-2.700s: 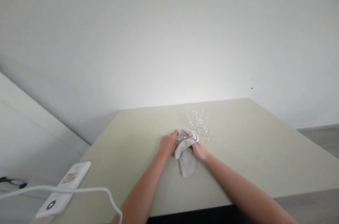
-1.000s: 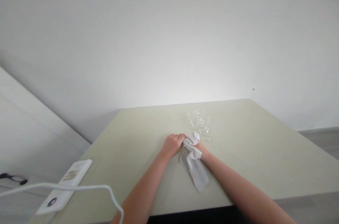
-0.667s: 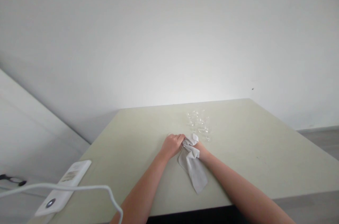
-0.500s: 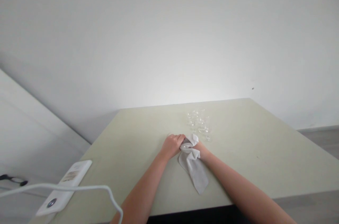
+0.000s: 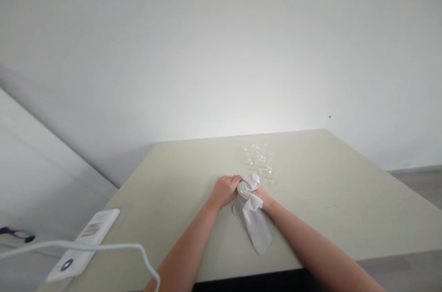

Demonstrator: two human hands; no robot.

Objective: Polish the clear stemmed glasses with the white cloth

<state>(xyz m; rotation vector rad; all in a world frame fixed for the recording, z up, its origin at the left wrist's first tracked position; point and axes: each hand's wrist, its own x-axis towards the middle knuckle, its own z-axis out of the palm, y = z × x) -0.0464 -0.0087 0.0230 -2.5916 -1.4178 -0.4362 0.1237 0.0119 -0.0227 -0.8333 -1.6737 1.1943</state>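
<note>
My left hand [image 5: 224,189] is closed around a small clear glass [image 5: 241,185] near the middle of the pale table [image 5: 172,190]; only a bit of the glass shows between my hands. My right hand [image 5: 261,196] grips a white cloth [image 5: 253,220] bunched against the glass, and the cloth's loose end trails toward me over the tabletop. Just beyond my hands stand several clear stemmed glasses [image 5: 260,160] in a tight group.
A white flat device [image 5: 84,243] with a label and a round button lies at the table's near left corner. A white cable [image 5: 103,248] arcs over it. Dark glasses [image 5: 17,234] rest on a surface at far left. A plain wall rises behind the table.
The cloth, earlier wrapped high over the glass, now hangs lower and trails right toward me. My left hand has shifted its grip further round the glass. Both hands stay in the same spot.
</note>
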